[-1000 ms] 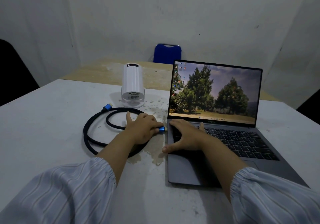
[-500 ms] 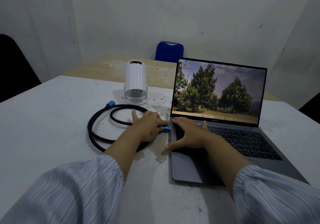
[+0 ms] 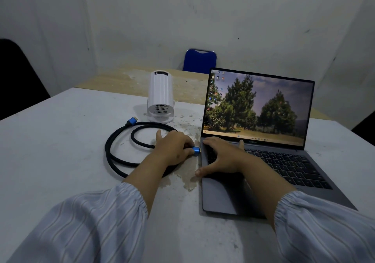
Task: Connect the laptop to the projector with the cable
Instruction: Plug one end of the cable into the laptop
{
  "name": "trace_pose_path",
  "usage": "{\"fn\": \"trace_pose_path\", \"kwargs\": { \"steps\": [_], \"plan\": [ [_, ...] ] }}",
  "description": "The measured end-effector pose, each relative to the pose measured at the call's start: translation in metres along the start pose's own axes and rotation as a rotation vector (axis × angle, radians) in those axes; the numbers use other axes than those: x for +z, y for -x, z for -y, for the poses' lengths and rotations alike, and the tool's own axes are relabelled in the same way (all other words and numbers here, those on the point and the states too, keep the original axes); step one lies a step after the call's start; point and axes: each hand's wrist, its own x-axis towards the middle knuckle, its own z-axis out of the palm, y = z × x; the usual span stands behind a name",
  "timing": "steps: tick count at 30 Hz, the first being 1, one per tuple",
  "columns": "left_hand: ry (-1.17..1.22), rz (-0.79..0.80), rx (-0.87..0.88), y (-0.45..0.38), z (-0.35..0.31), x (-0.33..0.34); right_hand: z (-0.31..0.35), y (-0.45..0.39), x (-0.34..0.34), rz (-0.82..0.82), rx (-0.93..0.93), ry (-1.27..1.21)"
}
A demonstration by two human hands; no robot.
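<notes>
Pinching the blue HDMI plug (image 3: 196, 150) at the laptop (image 3: 233, 197) edge to seat it, the left hand (image 3: 174, 148) grips while the right hand (image 3: 221, 157) lies open, flat, bracing the deck.

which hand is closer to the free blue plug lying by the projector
Left. The left hand lies on the cable coil, just right of and below the free plug. The right hand is farther right, resting on the laptop.
</notes>
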Motion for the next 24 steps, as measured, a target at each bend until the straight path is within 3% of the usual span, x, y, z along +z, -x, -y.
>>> {"fn": "trace_pose_path", "kwargs": {
  "steps": [24],
  "plan": [
    [0.086,0.094,0.019,-0.011,-0.005,-0.008,0.002,-0.002,-0.004,-0.032,-0.032,0.065]
  ]
}}
